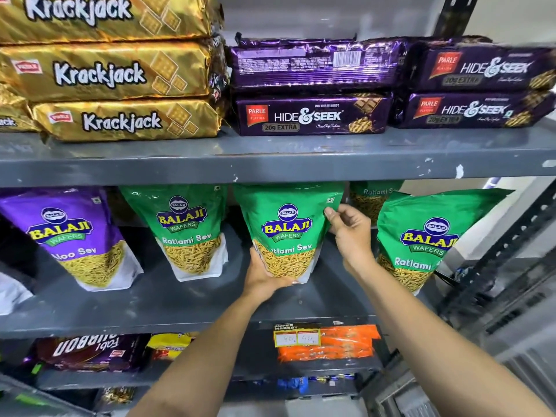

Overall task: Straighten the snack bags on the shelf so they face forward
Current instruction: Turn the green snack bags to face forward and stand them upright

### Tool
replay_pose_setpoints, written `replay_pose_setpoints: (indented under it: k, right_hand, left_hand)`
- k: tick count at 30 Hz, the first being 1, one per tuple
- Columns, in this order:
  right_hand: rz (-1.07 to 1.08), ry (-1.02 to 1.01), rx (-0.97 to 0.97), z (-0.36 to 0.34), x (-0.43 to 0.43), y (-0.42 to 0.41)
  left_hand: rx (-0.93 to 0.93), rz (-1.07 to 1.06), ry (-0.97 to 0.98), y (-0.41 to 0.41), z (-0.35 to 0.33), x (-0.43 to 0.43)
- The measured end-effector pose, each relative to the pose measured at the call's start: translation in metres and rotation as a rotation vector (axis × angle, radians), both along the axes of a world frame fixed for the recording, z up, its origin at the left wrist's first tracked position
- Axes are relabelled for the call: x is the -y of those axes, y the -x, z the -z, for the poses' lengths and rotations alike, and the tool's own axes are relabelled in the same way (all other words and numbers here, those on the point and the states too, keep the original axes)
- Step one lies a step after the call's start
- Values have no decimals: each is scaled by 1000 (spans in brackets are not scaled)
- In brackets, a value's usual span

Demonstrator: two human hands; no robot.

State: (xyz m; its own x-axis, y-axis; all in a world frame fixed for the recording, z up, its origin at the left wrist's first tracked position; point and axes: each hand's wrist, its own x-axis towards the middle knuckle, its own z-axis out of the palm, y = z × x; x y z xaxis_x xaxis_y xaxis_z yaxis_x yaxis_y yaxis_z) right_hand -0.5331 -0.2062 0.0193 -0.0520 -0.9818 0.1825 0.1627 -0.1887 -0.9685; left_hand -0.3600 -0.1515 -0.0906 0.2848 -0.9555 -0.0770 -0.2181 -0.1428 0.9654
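Observation:
A green Balaji Ratlami Sev bag stands upright in the middle of the grey middle shelf, front label toward me. My left hand cups its bottom left corner from below. My right hand pinches its upper right edge. Another green Ratlami Sev bag stands to its left, and a purple Aloo Sev bag further left, both leaning and label forward. A third green bag tilts at the right, with one more green bag partly hidden behind.
Gold Krackjack packs and purple Hide & Seek packs are stacked on the upper shelf. Below lie orange packets with a yellow price tag and dark biscuit packs. A perforated metal upright frames the right side.

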Motion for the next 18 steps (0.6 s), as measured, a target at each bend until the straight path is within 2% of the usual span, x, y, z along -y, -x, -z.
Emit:
replay_pose_setpoints:
  k: [18]
  right_hand:
    - [-4, 35, 37, 1, -30, 12]
  left_hand:
    - [44, 0, 7, 13, 8, -28]
